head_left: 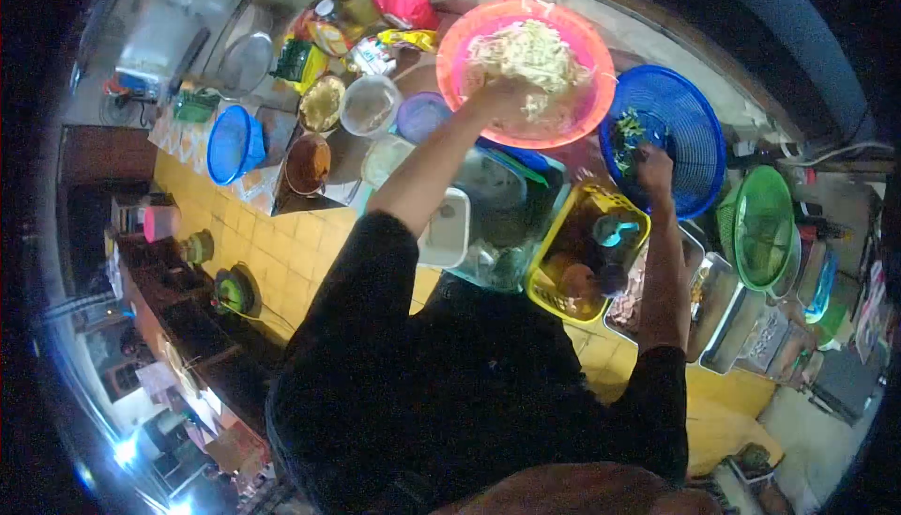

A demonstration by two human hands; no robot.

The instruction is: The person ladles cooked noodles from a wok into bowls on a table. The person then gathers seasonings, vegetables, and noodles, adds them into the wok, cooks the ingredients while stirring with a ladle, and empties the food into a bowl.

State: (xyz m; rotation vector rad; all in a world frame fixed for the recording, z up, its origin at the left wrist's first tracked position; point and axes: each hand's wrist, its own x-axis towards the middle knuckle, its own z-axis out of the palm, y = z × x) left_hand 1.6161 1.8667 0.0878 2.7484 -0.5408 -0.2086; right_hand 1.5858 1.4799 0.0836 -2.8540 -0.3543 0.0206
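Note:
A pink and orange basin (451, 55) at the top middle holds a heap of pale shredded food (533, 49). My left hand (507, 102) is inside this basin at the near side of the heap, its fingers blurred and partly hidden. To the right, my right hand (654, 169) is over the near left part of a blue mesh basket (694, 121), its fingers curled. Green leafy pieces (628, 130) lie in the basket just beyond that hand; whether the fingers hold any is too small to tell.
A yellow basket (542, 301) with cups stands below the blue one. Trays and a green basket (765, 224) are on the right. Bowls, a small blue basket (228, 146), and packets (300, 61) are on the left. A white container (455, 224) lies near my left forearm.

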